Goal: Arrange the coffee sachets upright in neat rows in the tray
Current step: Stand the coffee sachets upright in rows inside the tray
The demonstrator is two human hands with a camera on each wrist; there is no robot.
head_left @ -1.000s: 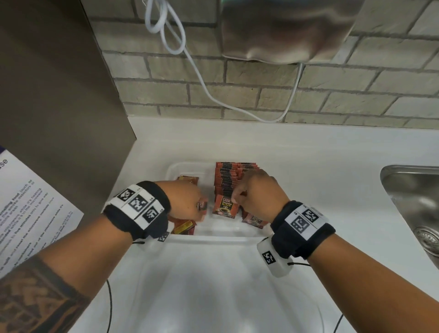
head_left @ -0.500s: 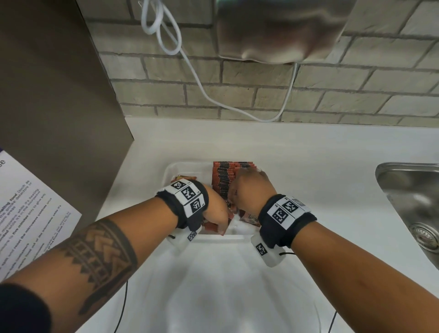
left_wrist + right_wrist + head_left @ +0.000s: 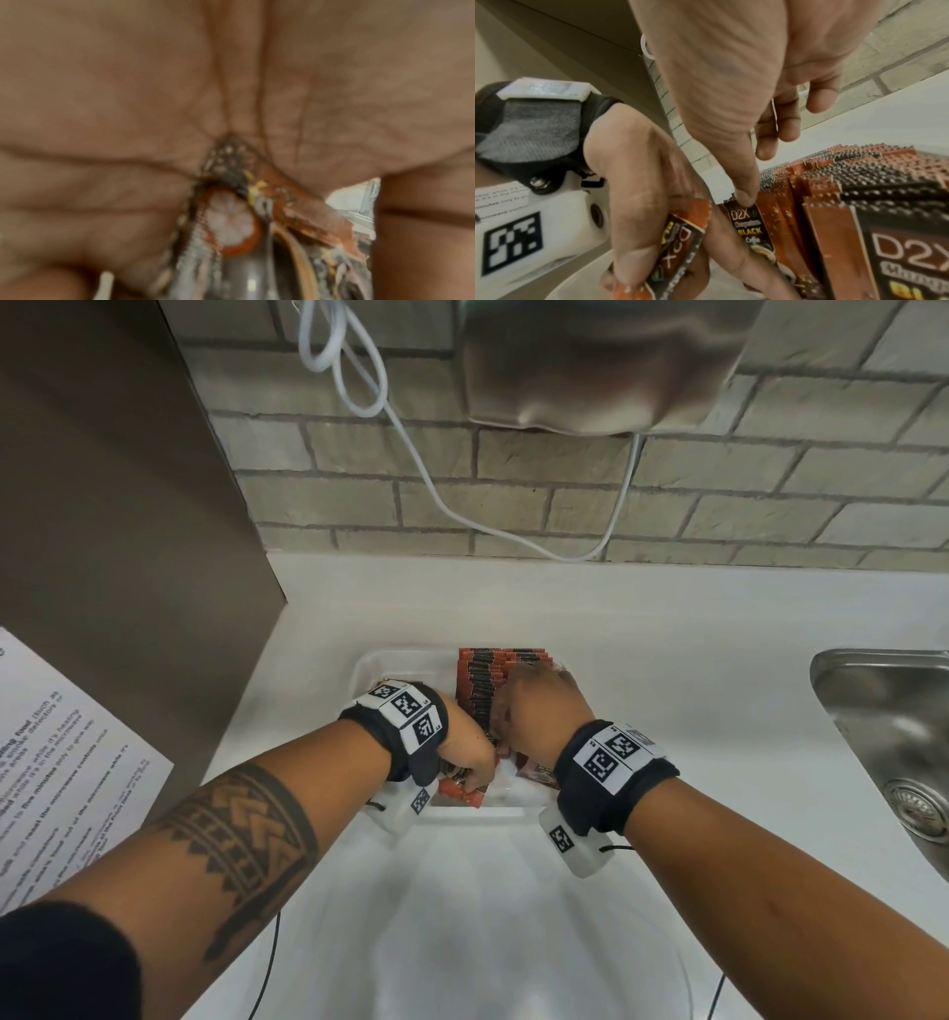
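A clear plastic tray [image 3: 374, 663] sits on the white counter. A row of red-and-black coffee sachets [image 3: 482, 683] stands upright along its right side. My left hand [image 3: 470, 765] reaches into the near part of the tray and grips a small bundle of sachets [image 3: 680, 243], also seen blurred in the left wrist view [image 3: 231, 223]. My right hand [image 3: 539, 706] hovers over the near end of the row. Its thumb tip [image 3: 744, 198] presses on the top edge of the front upright sachet [image 3: 748, 225], and its other fingers hang loosely above the row. A loose sachet [image 3: 536, 770] lies under my right wrist.
A steel sink [image 3: 893, 737] is set into the counter at the right. A brown panel [image 3: 128, 505] rises at the left, with a printed notice [image 3: 61, 747] below it. On the brick wall hang a metal unit [image 3: 590, 367] and a white cable [image 3: 436, 495].
My left hand has swung right from the tray's left side to its near middle, close beside my right hand, and now grips sachets. My right hand stays at the row's front.
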